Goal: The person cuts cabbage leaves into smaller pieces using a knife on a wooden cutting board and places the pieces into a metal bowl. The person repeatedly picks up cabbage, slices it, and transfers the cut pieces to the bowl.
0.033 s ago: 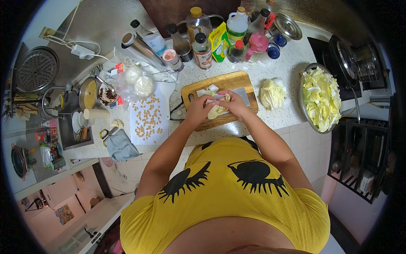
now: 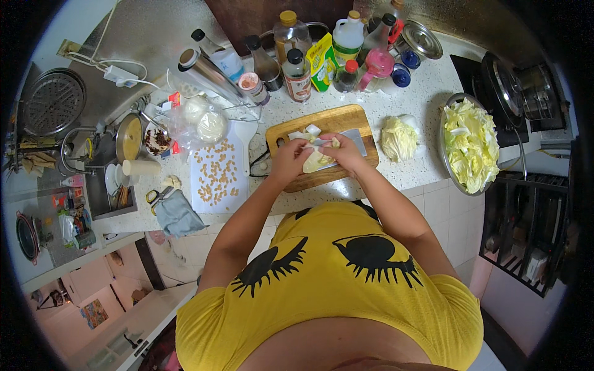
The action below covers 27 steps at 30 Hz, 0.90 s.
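Note:
Over a wooden cutting board [image 2: 359, 117], a pale cabbage leaf [image 2: 317, 162] is held between my two hands. The fingers of my left hand [image 2: 291, 159] are closed on its left side. My right hand [image 2: 348, 153] pinches the leaf's right side. A wide metal blade [image 2: 354, 140], perhaps a cleaver's, lies on the board beneath the leaf and my right fingers; its handle is hard to make out. White cabbage pieces [image 2: 312, 130] rest just beyond my fingertips. To the right of the board sits a partly peeled cabbage [image 2: 399, 140].
A metal basin [image 2: 443, 145] heaped with cabbage leaves [image 2: 471, 142] stands far right, beside the stove [image 2: 464, 68]. Bottles [image 2: 298, 80] line the back. Left of the board, a white board [image 2: 241, 191] carries scattered tan pieces [image 2: 216, 176]; scissors [image 2: 153, 196] and a grey cloth [image 2: 178, 213] lie near the counter edge.
My fingertips have drawn slightly apart, and more of the pale leaf shows between them. Both forearms stay nearly in place.

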{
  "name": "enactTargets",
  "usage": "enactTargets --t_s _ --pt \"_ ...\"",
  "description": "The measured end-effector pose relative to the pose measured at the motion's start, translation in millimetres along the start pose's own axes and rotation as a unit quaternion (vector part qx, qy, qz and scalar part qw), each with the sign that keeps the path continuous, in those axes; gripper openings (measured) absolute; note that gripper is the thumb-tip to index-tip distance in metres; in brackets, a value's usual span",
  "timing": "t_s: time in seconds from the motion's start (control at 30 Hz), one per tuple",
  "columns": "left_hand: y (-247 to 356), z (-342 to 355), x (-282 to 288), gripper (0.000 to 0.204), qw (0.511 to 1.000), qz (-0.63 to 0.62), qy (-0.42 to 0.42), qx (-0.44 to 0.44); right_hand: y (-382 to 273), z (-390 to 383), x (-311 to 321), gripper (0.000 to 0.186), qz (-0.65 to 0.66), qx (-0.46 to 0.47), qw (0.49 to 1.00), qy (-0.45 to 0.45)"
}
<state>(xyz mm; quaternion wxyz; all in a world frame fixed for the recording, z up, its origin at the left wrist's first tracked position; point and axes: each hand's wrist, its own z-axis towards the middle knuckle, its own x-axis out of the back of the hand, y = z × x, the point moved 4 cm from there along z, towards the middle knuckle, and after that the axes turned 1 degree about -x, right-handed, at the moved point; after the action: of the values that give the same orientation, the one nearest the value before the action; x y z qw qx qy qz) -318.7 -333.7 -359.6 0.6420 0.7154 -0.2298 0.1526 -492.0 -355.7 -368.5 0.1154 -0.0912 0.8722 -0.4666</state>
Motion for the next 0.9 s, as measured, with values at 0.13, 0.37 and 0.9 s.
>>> enactTargets --t_s 0.13,0.37,0.9 --pt "-23.1 7.4 18.0 0.043 0.996 0.085 0.039 -0.009 25.2 0.8 29.6 0.030 0.038 -0.058 0.993 0.090" --pt "-1.4 35.9 0.4 0.056 0.965 0.242 -0.033 -0.097 35.9 -18.6 63.2 0.034 0.131 -0.062 0.971 0.190" --pt "3.3 81.0 -29.2 0.017 0.876 0.398 -0.159 -0.219 34.1 -64.2 75.1 0.029 0.158 -0.053 0.959 0.230"
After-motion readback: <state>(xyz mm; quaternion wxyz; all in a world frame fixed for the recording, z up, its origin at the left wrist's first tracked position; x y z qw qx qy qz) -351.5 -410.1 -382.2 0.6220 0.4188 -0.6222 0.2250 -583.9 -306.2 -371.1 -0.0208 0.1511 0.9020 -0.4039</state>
